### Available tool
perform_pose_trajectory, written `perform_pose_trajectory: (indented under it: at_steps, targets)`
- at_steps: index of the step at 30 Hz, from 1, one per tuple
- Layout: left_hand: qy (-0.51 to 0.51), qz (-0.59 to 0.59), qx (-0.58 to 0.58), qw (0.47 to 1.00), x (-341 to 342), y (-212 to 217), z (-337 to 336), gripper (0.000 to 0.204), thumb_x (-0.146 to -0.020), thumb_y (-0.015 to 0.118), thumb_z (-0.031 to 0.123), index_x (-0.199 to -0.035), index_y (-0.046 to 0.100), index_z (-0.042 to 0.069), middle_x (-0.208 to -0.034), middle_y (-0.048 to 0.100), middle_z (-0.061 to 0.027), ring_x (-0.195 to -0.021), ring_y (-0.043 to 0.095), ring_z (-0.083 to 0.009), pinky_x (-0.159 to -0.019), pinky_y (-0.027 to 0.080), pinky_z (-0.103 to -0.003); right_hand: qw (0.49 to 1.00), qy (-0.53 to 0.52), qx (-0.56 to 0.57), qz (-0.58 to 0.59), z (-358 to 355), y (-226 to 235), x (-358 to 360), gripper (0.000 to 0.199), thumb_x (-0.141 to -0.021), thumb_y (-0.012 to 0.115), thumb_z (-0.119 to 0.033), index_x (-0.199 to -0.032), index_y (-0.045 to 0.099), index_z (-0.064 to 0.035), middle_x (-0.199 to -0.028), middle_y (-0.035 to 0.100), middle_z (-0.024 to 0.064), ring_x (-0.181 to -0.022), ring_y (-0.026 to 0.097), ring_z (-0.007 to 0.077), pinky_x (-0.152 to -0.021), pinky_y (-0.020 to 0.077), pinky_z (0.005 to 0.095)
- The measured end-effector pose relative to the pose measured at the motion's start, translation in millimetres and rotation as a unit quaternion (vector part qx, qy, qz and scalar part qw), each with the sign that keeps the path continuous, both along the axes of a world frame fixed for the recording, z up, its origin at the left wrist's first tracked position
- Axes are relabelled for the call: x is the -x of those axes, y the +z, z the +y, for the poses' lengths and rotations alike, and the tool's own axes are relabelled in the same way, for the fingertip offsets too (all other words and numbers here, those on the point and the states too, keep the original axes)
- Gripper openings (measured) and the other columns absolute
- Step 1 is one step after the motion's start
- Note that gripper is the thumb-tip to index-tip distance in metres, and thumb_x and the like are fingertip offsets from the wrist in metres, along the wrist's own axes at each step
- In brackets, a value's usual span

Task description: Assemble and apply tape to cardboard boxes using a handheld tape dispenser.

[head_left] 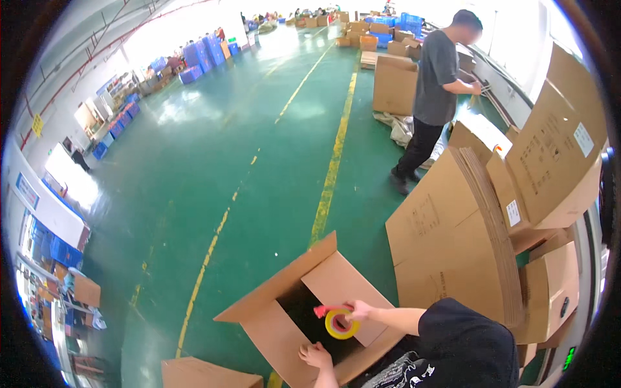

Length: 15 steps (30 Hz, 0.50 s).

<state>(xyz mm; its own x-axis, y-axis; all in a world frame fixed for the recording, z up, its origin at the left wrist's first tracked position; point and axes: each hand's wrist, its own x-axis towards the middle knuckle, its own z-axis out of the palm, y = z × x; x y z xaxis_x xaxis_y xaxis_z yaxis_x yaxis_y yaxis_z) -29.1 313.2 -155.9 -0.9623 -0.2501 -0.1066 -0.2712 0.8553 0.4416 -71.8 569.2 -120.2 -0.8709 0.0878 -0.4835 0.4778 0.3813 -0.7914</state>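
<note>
An open cardboard box (268,333) stands in front of me with its flaps spread outward and a dark inside. My right hand (359,311) grips a tape dispenser (341,323), red with a yellow roll of tape, above the box opening. Lower down, my left hand (315,355) has its fingers curled at the box's left flap, by the opening. Its fingertips are partly hidden.
Flattened cartons (453,239) lean in a thick stack on my right, beside more open cartons (550,149). Another carton (210,374) sits at the lower left. A co-worker (440,77) stands beyond the stack. Blue crates (204,55) line the far left.
</note>
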Motion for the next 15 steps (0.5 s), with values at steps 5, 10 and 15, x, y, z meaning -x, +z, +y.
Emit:
perform_pose_trajectory:
  at_steps: [5, 10, 15]
  targets:
    - [-0.019, 0.119, 0.117, 0.986, 29.3, 7.7, -8.2, 0.023, -0.090, 0.049, 0.021, -0.090, 0.067, 0.007, -0.097, 0.067, -0.0147, -0.100, 0.058, -0.0340, -0.093, 0.042, -0.050, 0.986, -0.093, 0.106, -0.089, 50.2, -16.1, 2.0, 0.068, -0.064, 0.075, -0.017, -0.126, 0.053, 0.0023, -0.124, 0.059, 0.0154, -0.113, 0.056, 0.0261, -0.098, 0.0449, 0.0374]
    - [0.010, 0.011, 0.037, 0.999, 76.0, 26.1, 5.0, 0.024, -0.084, 0.062, 0.027, -0.068, 0.063, 0.010, -0.086, 0.064, -0.0093, -0.094, 0.055, -0.0359, -0.087, 0.045, -0.046, 0.958, -0.165, 0.234, -0.033, 107.7, -60.4, 3.5, 0.064, -0.063, 0.068, -0.005, -0.123, 0.048, 0.0064, -0.113, 0.060, 0.0129, -0.106, 0.058, 0.0232, -0.091, 0.0477, 0.0340]
    - [0.060, -0.091, 0.034, 0.993, 75.9, 48.7, 14.5, 0.062, -0.070, 0.080, 0.037, -0.112, 0.056, -0.001, -0.116, 0.055, -0.0208, -0.114, 0.045, -0.0393, -0.100, 0.038, -0.047, 0.972, -0.050, 0.224, -0.045, 88.1, -13.9, 24.5, 0.060, -0.066, 0.070, -0.013, -0.119, 0.050, 0.0048, -0.102, 0.062, 0.0107, -0.093, 0.059, 0.0196, -0.082, 0.0491, 0.0318]
